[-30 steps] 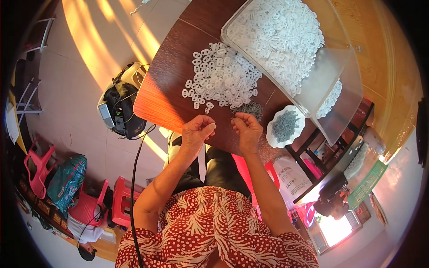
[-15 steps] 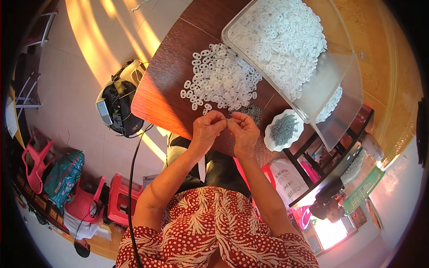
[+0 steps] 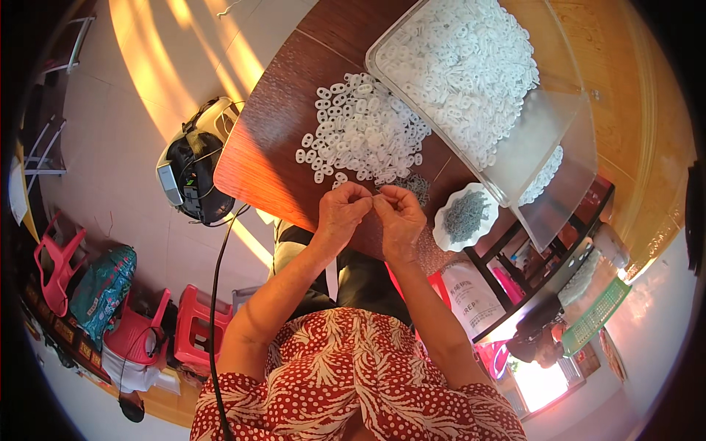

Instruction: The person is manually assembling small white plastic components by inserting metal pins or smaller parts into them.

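Observation:
My left hand [image 3: 343, 215] and my right hand [image 3: 399, 218] meet fingertip to fingertip over the near edge of the brown table [image 3: 276, 140]. Both are closed in a pinch; whatever sits between the fingertips is too small and covered to name. Just beyond them lies a loose heap of small white oval pieces with two holes each [image 3: 368, 128]. A small pile of thin grey pieces [image 3: 415, 187] rests by my right fingertips. To the right of it, a white scalloped bowl [image 3: 441, 234] holds more such grey bits.
A large clear plastic bin [image 3: 421, 110] full of white pieces stands at the far right. Beneath the right side is a dark shelf rack [image 3: 540, 283]. A black cable [image 3: 215, 309] runs along my left. A bag [image 3: 198, 162] and pink stools [image 3: 198, 327] are on the floor.
My hands stay pinched together in nearly the same spot. The view has shifted very slightly; nothing on the table has visibly moved.

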Available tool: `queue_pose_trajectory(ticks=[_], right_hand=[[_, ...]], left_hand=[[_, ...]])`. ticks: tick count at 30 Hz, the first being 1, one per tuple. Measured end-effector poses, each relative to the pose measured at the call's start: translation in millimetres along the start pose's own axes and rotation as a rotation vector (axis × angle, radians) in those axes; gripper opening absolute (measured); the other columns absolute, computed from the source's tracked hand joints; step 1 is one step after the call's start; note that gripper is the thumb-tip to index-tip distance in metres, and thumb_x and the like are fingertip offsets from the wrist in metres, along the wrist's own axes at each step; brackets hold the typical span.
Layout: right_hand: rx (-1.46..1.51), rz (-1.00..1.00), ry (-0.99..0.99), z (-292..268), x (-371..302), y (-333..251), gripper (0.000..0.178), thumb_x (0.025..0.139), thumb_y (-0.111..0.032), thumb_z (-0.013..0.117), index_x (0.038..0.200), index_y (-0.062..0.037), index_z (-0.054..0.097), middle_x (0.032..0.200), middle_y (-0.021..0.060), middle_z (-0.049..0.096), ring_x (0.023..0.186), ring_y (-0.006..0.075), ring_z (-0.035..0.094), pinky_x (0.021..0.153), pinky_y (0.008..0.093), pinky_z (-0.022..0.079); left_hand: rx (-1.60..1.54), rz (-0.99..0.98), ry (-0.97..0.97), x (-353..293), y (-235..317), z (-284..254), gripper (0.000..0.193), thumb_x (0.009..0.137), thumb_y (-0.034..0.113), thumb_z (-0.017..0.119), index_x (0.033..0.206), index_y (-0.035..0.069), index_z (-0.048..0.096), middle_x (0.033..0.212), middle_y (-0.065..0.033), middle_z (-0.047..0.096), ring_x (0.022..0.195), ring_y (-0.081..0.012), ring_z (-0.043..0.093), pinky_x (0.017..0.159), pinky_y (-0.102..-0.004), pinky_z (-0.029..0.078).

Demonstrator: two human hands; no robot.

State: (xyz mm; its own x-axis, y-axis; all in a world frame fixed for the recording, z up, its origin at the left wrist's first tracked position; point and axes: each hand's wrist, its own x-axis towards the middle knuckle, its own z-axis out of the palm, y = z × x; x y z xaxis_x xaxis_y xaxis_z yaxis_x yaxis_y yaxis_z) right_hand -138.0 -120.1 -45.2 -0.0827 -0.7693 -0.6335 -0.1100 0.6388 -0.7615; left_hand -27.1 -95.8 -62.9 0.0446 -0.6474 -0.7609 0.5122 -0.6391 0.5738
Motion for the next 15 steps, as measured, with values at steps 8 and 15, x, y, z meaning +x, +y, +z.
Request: queue_pose_trajectory(ticks=[8,15], right_hand=[[0.085,-0.08,0.08,-5.0,13.1,2.2,0.025,0.075,0.005,0.065,0.098,0.0019,0.056,0.088,0.0062,0.06,0.078,0.0102,0.056,0.072,0.0213,0.046],[0.011,-0.04,-0.059,3.4,-5.7,-19.3,0.026,0.078,0.005,0.063,0.102,0.001,0.056,0.089,0.0046,0.06,0.08,0.0086,0.054,0.074,0.0204,0.044]], left_hand=[[0.433,0.405,0.272,1.4,3.9,3.1,0.013,0.076,0.002,0.062,0.089,0.0,0.059,0.067,-0.0018,0.055,0.062,-0.0086,0.051,0.056,-0.0248,0.044],[-0.114,0.075,0.023,-3.6,13.0,-20.5,0.016,0.08,0.003,0.064,0.096,0.001,0.06,0.076,0.0025,0.055,0.066,-0.004,0.047,0.058,-0.0181,0.039]])
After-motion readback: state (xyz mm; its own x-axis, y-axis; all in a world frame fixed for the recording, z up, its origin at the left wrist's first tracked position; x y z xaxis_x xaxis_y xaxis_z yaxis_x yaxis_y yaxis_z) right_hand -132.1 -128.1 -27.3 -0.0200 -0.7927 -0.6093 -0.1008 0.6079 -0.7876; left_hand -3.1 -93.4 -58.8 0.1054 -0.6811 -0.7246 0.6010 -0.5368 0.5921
